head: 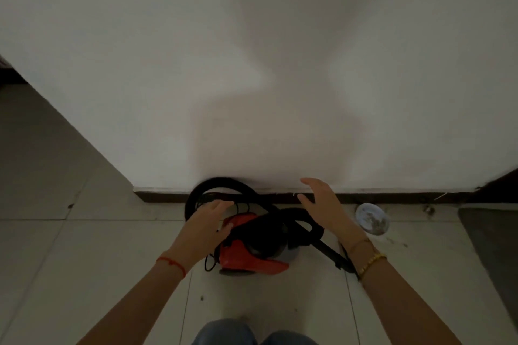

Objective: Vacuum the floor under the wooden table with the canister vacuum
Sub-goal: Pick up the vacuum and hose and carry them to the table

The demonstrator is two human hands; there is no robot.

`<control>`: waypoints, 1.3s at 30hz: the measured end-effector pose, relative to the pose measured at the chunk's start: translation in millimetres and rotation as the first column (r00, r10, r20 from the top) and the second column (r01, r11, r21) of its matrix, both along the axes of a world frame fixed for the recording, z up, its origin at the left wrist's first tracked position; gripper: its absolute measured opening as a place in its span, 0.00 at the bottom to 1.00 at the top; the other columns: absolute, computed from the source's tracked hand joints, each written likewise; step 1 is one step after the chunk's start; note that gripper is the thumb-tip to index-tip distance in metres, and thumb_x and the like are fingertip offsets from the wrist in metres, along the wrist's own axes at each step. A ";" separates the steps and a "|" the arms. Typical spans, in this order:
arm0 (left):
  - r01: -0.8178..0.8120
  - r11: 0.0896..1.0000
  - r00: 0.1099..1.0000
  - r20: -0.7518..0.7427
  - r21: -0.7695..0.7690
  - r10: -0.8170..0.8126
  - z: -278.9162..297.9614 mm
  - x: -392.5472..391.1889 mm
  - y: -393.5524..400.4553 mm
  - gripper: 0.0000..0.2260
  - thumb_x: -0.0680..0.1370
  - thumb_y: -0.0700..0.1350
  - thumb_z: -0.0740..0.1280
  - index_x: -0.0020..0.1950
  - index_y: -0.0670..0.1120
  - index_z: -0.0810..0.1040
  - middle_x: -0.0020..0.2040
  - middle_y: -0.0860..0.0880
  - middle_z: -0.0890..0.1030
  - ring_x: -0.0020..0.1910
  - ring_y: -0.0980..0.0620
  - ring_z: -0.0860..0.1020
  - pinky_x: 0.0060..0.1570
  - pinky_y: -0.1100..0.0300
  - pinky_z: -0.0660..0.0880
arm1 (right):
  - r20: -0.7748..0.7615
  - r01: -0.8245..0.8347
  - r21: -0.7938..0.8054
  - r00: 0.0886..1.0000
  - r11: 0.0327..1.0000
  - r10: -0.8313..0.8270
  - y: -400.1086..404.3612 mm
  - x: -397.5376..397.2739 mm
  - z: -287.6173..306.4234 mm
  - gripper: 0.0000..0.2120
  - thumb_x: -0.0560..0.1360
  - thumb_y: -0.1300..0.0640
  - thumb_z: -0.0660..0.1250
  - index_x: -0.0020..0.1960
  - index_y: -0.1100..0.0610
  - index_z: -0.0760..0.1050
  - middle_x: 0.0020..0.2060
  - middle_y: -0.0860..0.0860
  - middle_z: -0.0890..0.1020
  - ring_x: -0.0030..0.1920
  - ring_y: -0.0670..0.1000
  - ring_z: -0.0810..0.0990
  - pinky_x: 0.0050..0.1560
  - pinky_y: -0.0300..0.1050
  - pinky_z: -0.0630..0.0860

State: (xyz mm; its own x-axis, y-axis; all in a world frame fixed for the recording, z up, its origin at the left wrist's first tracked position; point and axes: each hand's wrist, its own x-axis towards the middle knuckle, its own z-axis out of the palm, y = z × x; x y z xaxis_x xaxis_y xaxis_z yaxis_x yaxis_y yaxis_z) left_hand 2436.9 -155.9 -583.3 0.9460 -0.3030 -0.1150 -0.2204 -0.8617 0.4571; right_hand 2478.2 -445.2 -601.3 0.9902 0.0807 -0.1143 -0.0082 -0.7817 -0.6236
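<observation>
Head view shows us looking down at a red canister vacuum (246,256) on the tiled floor (84,260), close to a white wall (252,64) with a dark baseboard (378,197). Its black hose (221,185) loops up against the wall and back over the body. Our left hand (208,225) reaches over the vacuum's left side with fingers relaxed, gripping nothing. Our right hand (322,204) hovers above the hose, fingers spread and loose, also holding nothing. We see a round floor drain (372,218) right of the vacuum.
</observation>
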 end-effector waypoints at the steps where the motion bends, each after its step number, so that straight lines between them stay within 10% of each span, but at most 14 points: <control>1: 0.014 1.000 1.000 -0.002 -0.001 -0.014 -20.6 5.8 -1.5 0.22 0.78 0.49 0.64 0.72 0.49 0.67 0.68 0.52 0.70 0.66 0.53 0.70 0.64 0.59 0.69 | -0.002 -0.009 -0.002 1.000 1.000 0.009 1.1 6.2 -16.4 0.20 0.79 0.53 0.62 0.70 0.57 0.67 0.67 0.54 0.71 0.68 0.54 0.67 0.69 0.46 0.63; 15: 0.086 0.996 0.996 -0.002 0.022 -0.086 -179.7 43.6 -19.9 0.22 0.77 0.54 0.65 0.69 0.51 0.68 0.62 0.53 0.73 0.60 0.52 0.72 0.59 0.59 0.72 | 0.041 -0.081 -0.016 0.996 0.997 0.081 3.9 63.2 -144.3 0.21 0.79 0.54 0.62 0.70 0.58 0.66 0.68 0.54 0.71 0.68 0.53 0.68 0.67 0.40 0.61; 26: 0.116 0.992 0.992 -0.053 0.058 -0.113 -201.1 52.2 -24.7 0.23 0.74 0.51 0.68 0.68 0.55 0.68 0.60 0.53 0.74 0.59 0.53 0.73 0.55 0.60 0.72 | -0.471 -0.395 -0.195 0.841 0.898 0.268 58.3 138.4 -173.5 0.32 0.77 0.46 0.64 0.75 0.60 0.58 0.73 0.57 0.64 0.71 0.56 0.65 0.68 0.44 0.63; 39: 0.105 0.994 0.994 -0.024 0.014 -0.104 -209.9 45.2 -21.3 0.24 0.76 0.47 0.67 0.70 0.54 0.67 0.63 0.53 0.75 0.61 0.53 0.74 0.59 0.57 0.73 | -0.619 -0.526 -0.297 0.742 0.797 0.259 81.5 145.0 -220.3 0.32 0.68 0.44 0.71 0.68 0.54 0.69 0.62 0.53 0.77 0.58 0.56 0.76 0.61 0.51 0.74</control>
